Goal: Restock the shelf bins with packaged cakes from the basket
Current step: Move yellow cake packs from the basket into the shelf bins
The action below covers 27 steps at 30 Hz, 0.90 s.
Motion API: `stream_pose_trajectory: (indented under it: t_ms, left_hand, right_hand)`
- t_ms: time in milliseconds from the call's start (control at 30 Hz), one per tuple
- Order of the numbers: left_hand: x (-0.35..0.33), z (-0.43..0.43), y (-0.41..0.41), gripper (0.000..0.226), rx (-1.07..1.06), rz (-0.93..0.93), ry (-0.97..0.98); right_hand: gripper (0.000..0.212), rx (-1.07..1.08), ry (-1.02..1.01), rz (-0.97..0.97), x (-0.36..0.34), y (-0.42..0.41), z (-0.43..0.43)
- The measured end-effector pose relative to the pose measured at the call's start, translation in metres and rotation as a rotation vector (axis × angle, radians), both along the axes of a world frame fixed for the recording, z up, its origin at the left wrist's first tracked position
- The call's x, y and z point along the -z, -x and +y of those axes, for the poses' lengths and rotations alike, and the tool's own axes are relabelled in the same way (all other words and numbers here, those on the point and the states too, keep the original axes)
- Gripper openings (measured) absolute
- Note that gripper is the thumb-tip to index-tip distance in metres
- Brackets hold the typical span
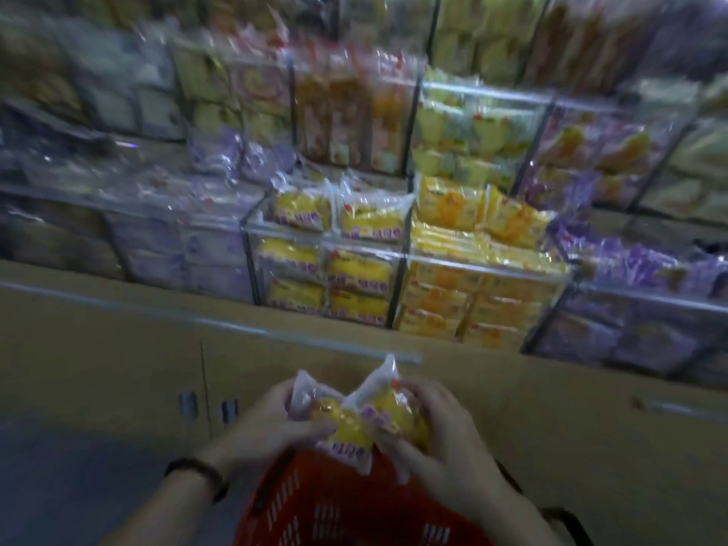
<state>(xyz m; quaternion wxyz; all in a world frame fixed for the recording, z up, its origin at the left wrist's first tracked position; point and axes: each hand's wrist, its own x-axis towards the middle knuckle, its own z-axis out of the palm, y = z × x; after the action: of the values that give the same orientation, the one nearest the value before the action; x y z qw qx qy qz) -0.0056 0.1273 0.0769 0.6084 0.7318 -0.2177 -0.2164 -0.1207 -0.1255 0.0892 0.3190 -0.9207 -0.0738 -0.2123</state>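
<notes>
Yellow plastic-wrapped cakes sit clamped between left hand and right hand. Carry them lightly to the matching clear shelf bin.

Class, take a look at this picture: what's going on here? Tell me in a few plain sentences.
A person stands before clear bins stocked with packaged cakes. The left hand and right hand together grip yellow cake packs just above a red basket. These packs are not yet in any bin; the nearest bin holds similar yellow packs. The picture is blurred, so the exact count in hand is unclear.
</notes>
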Motion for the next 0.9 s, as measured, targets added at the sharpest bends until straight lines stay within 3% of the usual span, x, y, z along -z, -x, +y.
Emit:
stream_pose_trajectory:
  t_ms: [167, 300, 367, 500, 600, 733, 833, 900]
  left_hand:
    - [-0.062, 0.047, -0.018, 0.053, -0.095, -0.225, 0.127]
    - [-0.157, 0.066, -0.044, 0.04, -0.17, -0.447, 0.2]
    - [-0.198, 0.07, -0.059, 0.037, -0.198, -0.528, 0.254]
    - [-0.243, 0.055, -0.098, 0.019, -0.227, -0.663, 0.281]
    - [-0.243, 0.031, -0.129, 0.033, -0.286, -0.678, 0.189]
    - [-0.21, 0.018, -0.16, 0.078, -0.337, -0.737, -0.126]
    - [-0.197, 0.015, -0.168, 0.07, -0.44, -0.906, -0.277]
    - [-0.195, 0.014, -0.17, 0.052, -0.424, -1.001, -0.378]
  right_hand:
    - [0.062, -0.011, 0.079, -0.177, -0.058, -0.011, 0.001]
    - [0.054, 0.102, 0.244, -0.337, -0.127, -0.039, 0.01]
    - [0.06, 0.19, 0.359, -0.398, -0.161, -0.053, 0.018]
    - [0.061, 0.349, 0.406, -0.406, -0.213, -0.075, 0.028]
    - [0.058, 0.396, 0.442, -0.437, -0.23, -0.087, 0.035]
    - [0.063, 0.434, 0.579, -0.419, -0.23, -0.1, 0.038]
    - [0.073, 0.446, 0.679, -0.422, -0.22, -0.113, 0.038]
    - [0.078, 0.443, 0.722, -0.414, -0.215, -0.124, 0.041]
